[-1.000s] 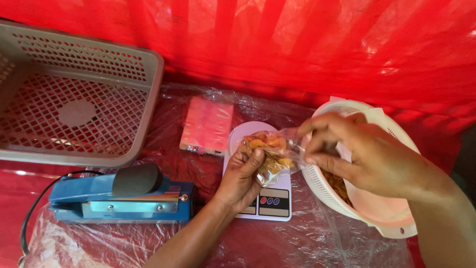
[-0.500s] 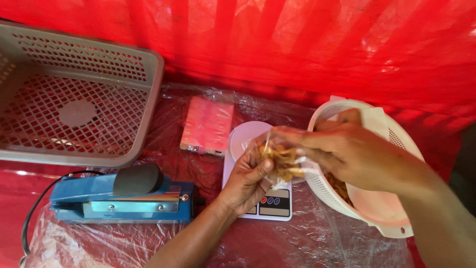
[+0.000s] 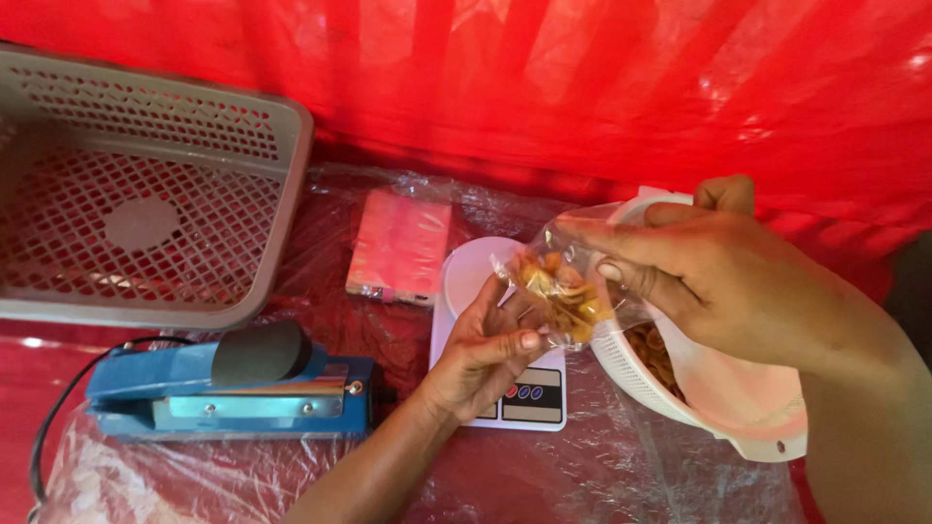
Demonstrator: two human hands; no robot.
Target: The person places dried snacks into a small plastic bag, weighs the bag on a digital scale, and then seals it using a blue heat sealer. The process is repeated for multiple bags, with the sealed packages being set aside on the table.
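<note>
Holding a clear bag of chips [image 3: 561,291] with both hands, above the white scale [image 3: 505,388].
Left hand [image 3: 485,349] cups the bag from below — right hand [image 3: 718,281] pinches its top, just beside the white colander [image 3: 738,417].

I see the clear bag of chips [image 3: 563,291] has lifted off the white scale [image 3: 476,281]; a second ago it sat low over the pan, now it hangs a little higher and right of the frame's centre. My right hand [image 3: 718,281] has slid from the colander [image 3: 738,408] rim leftward, its fingers now pinching the bag's upper edge. My left hand [image 3: 485,349] has turned palm-up beneath the bag, thumb against its lower side, uncovering more of the scale's pan.
</note>
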